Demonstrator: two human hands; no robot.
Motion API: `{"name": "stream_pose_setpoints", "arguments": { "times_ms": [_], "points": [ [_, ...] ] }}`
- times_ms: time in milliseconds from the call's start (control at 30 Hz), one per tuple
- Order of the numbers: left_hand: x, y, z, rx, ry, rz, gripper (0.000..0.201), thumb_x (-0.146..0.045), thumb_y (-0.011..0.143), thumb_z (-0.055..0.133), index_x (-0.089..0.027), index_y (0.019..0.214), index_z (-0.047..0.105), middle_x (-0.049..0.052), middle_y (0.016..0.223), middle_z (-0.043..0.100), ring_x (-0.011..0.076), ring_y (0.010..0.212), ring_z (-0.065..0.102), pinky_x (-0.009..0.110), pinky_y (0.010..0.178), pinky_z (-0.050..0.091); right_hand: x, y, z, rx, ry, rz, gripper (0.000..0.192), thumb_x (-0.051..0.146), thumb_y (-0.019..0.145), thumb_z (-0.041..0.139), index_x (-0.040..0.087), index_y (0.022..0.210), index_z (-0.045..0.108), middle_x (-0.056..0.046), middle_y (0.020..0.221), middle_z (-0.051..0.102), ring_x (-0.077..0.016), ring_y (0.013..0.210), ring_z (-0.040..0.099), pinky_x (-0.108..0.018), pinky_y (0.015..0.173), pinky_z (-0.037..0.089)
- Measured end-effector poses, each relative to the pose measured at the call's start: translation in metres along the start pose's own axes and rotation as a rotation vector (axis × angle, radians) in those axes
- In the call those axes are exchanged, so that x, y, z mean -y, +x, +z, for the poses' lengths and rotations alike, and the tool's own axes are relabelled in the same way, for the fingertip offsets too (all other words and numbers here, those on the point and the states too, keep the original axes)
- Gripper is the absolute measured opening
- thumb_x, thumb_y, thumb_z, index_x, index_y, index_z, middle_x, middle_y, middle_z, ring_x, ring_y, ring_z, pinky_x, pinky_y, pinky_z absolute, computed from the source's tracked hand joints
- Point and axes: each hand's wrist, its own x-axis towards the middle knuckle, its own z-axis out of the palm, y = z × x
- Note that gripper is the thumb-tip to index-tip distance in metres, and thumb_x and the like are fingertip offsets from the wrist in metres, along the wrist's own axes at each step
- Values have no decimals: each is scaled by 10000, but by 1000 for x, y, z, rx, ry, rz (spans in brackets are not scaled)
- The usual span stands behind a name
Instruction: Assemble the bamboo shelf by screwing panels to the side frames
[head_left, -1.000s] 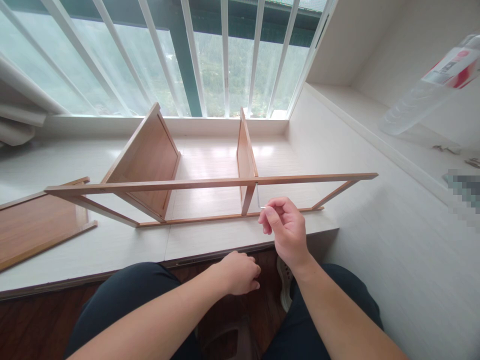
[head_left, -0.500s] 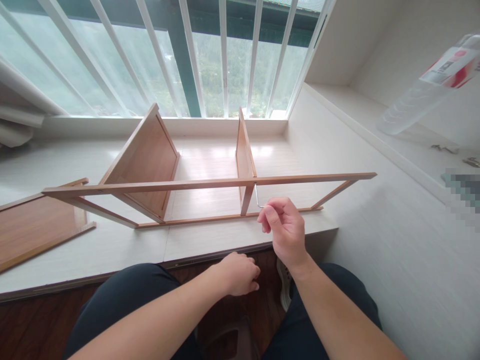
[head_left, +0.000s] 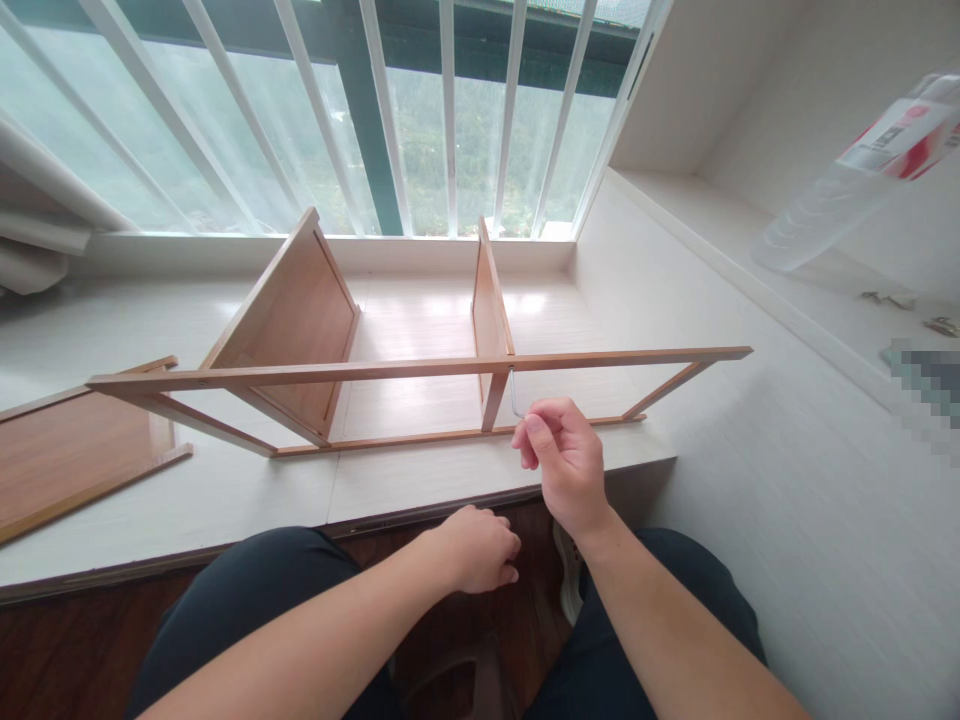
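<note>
A wooden frame [head_left: 360,374] stands along the white ledge, with a tall wooden panel [head_left: 292,330] and a narrower wooden panel [head_left: 489,290] joined to its back. My right hand [head_left: 566,455] pinches the short end of a thin metal hex key [head_left: 514,393] between thumb and forefinger. The key's long arm rises to the underside of the frame's upper rail, just right of the narrower panel. My left hand [head_left: 476,548] hangs between my knees, apart from the frame. Its fingers are curled, and nothing shows in them.
A loose wooden panel [head_left: 82,450] lies on the ledge [head_left: 405,470] at the left. On the shelf at the right are a plastic bottle [head_left: 847,180] and small metal pieces [head_left: 889,299]. A barred window [head_left: 480,130] is behind, a wall to the right.
My right hand has shifted slightly left, and the short end of the hex key has swung a little with it. My left hand and the frame stay put.
</note>
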Motion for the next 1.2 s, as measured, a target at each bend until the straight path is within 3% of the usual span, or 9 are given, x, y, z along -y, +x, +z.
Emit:
{"name": "stream_pose_setpoints", "arguments": {
  "times_ms": [367,933,1200],
  "points": [
    [-1,1,-2,20,-6,-6,332,-470,922,605,-234,1103,754,120,1095,748,352,993,729,474,830,571,1,0,0,31,22,31,140,365,1011,638,240,948,650,22,719,640,-109,545,525,-250,516,457],
    [-3,0,-4,21,-2,-3,327,-466,926,596,-239,1096,760,113,1081,749,343,984,728,459,826,568,-3,5,8,110,533,353,218,382,913,749,204,905,624,37,651,661,-74,429,518,-168,384,364],
    [-2,0,-3,28,-3,-5,330,-474,931,591,-245,1105,754,111,1105,743,342,1001,720,470,846,565,-2,6,11,152,651,435,251,404,900,771,211,920,612,45,639,650,-73,416,512,-164,369,347]
  ]
}}
